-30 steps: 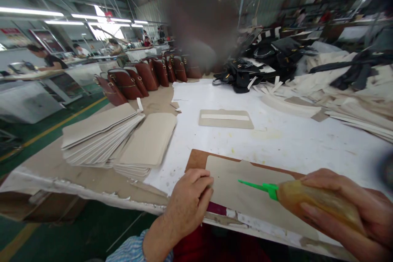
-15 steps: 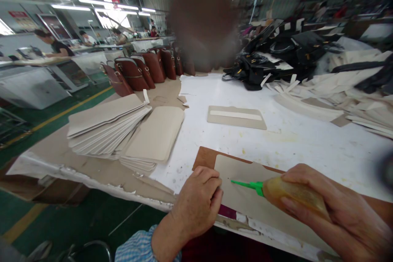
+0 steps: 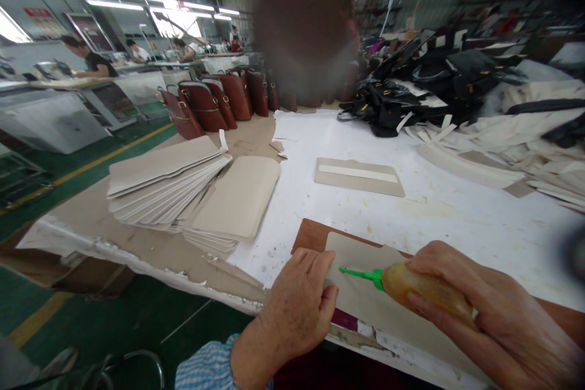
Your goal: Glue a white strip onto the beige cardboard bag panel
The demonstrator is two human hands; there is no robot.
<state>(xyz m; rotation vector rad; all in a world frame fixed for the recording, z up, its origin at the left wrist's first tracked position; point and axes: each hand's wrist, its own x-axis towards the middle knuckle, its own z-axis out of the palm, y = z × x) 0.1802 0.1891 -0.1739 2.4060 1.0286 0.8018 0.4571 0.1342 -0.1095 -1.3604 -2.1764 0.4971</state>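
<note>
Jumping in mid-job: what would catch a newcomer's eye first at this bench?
Front and centre, the right hand grips an amber glue bottle, its green nozzle over a beige panel that the left hand presses at its left edge. Stacks of beige panels lie fanned to the left. A row of brown handbags stands at the table's far left.

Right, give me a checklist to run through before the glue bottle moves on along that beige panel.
1. Right hand grips the glue bottle: ok.
2. Green nozzle points at the beige panel: ok.
3. Left hand pins the panel's left edge: ok.
4. Panel lies flat on the brown board: ok.
5. Nozzle tip touches the panel: cannot tell.
6. Glue is coming out: cannot tell.
</note>
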